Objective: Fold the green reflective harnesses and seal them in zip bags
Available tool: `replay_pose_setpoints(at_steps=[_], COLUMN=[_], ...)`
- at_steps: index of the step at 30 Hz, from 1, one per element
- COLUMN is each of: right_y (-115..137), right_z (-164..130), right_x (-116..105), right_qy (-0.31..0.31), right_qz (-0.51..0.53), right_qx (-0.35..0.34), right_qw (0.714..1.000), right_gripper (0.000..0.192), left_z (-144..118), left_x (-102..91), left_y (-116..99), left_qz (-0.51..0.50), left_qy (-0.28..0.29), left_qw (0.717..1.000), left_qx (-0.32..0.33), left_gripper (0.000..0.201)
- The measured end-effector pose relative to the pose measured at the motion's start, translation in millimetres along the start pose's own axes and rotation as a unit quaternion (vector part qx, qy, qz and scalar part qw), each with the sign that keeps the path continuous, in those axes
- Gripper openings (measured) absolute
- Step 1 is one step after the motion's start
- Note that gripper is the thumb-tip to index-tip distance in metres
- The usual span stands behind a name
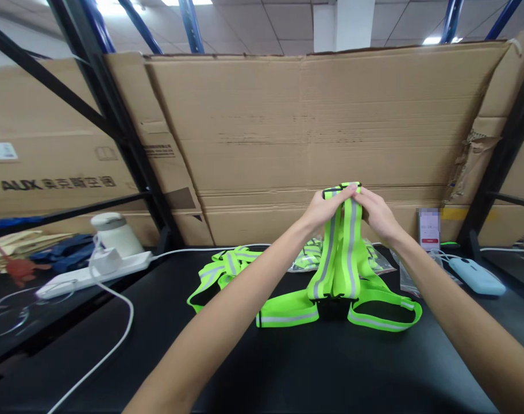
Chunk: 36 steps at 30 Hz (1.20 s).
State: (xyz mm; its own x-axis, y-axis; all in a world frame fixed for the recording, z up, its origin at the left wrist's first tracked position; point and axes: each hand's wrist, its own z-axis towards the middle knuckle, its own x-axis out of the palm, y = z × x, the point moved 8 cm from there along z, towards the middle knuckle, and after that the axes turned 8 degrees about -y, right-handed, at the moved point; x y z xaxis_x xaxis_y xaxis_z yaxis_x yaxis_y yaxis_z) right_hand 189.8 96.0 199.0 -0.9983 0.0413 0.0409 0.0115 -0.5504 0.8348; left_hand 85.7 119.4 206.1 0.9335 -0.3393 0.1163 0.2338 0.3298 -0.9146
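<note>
a wide sheet of brown corrugated cardboard (313, 132) stands as a wall from nine to three o'clock, and the black table top (288, 368) runs beneath it toward me.

at the centre i hold a neon-green strap vest with grey reflective stripes (340, 253). its long bands are gathered side by side and lifted upright, the top fold at twelve o'clock, while the waist loops lie spread on the table at six o'clock of my hands. judging by that, the straps look drawn together and the lower loops are not yet folded in; the bundling seems about half done.

my left hand (324, 208) is clenched on the top of the bands from the nine o'clock side, and my right hand (376, 215) pinches the same fold from three o'clock, fingertips nearly meeting.

at nine o'clock of the held vest lies a second neon-green vest in a loose heap (221, 270). further out at nine sits a white power strip with a white cable (93, 275). at three o'clock rests a pale blue rounded power bank (477, 276), and behind it a propped phone (429, 229). clear plastic bags holding green fabric (307, 259) lie just behind the hanging bands.
</note>
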Motion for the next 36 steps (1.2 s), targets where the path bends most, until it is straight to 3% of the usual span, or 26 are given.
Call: replay_pose_setpoints(at_steps=[2, 3, 4, 6, 7, 8, 10, 11, 13, 16, 19, 22, 26, 32, 36], right_y=[5.6, 12.1, 21.8, 44.5, 50.8, 52.5, 38.9, 25.0, -8.7, -51.2, -71.7, -77.1, -78.2, -78.0, -67.5], right_z=[-6.6, -12.5, -21.8, -53.5, -71.5, -89.4, -126.5, -143.8, -171.4, -193.6, -190.2, -178.5, -170.0, -181.3, -207.8], right_x=[0.7, -3.0, -7.3, -10.6, -2.5, 12.2, 49.2, 63.0, 79.0, 87.8, 83.2, 79.6, 75.9, 67.4, 84.8], right_qy=[-0.009, -0.045, -0.096, -0.207, -0.206, -0.16, 0.0, 0.063, 0.129, 0.157, 0.126, 0.125, 0.148, 0.152, 0.209], right_qz=[-0.071, -0.129, -0.195, -0.319, -0.352, -0.375, -0.407, -0.429, -0.496, -0.572, -0.622, -0.634, -0.607, -0.585, -0.565], right_qx=[-0.038, -0.078, -0.128, -0.235, -0.274, -0.307, -0.327, -0.304, -0.238, -0.192, -0.17, -0.16, -0.166, -0.138, -0.201], right_qw=[0.997, 0.988, 0.968, 0.895, 0.871, 0.86, 0.853, 0.848, 0.825, 0.782, 0.754, 0.746, 0.763, 0.784, 0.772], right_gripper=[0.032, 0.033, 0.033, 0.031, 0.022, 0.012, 0.006, 0.008, 0.025, 0.042, 0.056, 0.054, 0.042, 0.041, 0.041], left_z=[6.4, 9.6, 12.9, 19.0, 21.8, 24.3, 28.4, 30.0, 32.1, 33.8, 35.8, 39.1, 43.9, 53.1, 60.2], left_x=[-5.5, -8.5, -11.6, -18.2, -21.2, -23.7, -26.4, -27.0, -27.8, -28.8, -27.8, -29.4, -40.0, -67.8, -87.1], left_y=[-0.5, -1.5, -2.4, -3.8, -3.9, -3.4, -0.3, 2.1, 7.6, 13.4, 13.5, 8.4, 9.1, 38.2, 59.3], left_qz=[-0.026, -0.026, -0.017, 0.015, 0.032, 0.044, 0.054, 0.054, 0.051, 0.043, 0.039, 0.052, 0.091, 0.097, 0.1], left_qy=[-0.041, -0.058, -0.073, -0.096, -0.103, -0.107, -0.104, -0.1, -0.097, -0.106, -0.107, -0.115, -0.151, -0.206, -0.236], left_qw=[0.999, 0.998, 0.997, 0.995, 0.994, 0.993, 0.993, 0.994, 0.994, 0.993, 0.993, 0.992, 0.984, 0.973, 0.964], left_qx=[0.002, 0.005, 0.008, 0.013, 0.015, 0.016, 0.014, 0.011, 0.001, -0.012, -0.016, -0.004, -0.001, -0.04, -0.067], left_gripper=[0.038, 0.037, 0.037, 0.037, 0.037, 0.037, 0.038, 0.039, 0.041, 0.041, 0.04, 0.034, 0.028, 0.029, 0.032])
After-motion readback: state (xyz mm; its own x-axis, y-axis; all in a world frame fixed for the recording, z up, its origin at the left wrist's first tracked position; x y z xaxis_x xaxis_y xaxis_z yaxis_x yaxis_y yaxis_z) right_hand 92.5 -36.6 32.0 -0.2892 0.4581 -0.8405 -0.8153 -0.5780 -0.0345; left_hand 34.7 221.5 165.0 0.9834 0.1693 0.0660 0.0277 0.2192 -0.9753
